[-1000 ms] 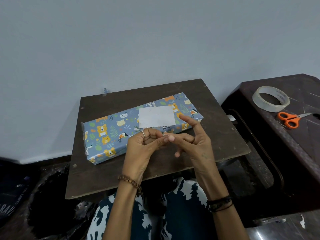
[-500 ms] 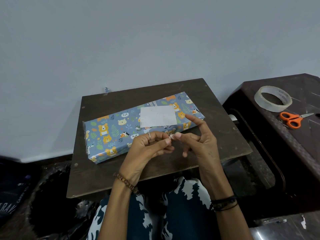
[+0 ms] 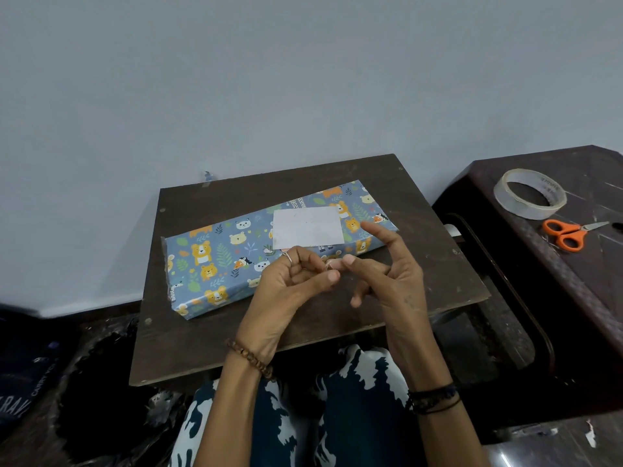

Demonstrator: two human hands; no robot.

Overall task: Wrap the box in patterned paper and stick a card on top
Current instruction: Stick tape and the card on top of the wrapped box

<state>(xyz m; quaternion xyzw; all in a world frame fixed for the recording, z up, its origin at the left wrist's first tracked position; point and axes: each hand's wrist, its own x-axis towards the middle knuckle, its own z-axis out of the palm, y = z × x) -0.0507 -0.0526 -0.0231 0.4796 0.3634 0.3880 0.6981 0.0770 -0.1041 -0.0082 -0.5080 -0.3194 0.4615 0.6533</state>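
Grey wall (image 3: 303, 79) fills the top half. Brown board (image 3: 421, 203) sits on the lap, its near edge partly hidden by the forearms, bare wood showing along the right and near sides. Dark side table (image 3: 573, 298) is cut off at the right. Wrapped box (image 3: 215, 257) in blue animal paper lies slanted across the board, white card (image 3: 308, 227) flat on top; no readable writing on the card. Black bag at lower left shows partial letters, unreadable. Left hand (image 3: 286, 291) and right hand (image 3: 394, 281) meet fingertip to fingertip above the box's near edge, pinching a tiny pale bit, probably tape, hard to make out; right index sticks up. Tape roll (image 3: 499, 197) has faint print, illegible. Orange scissors (image 3: 566, 234) lie just beside it.
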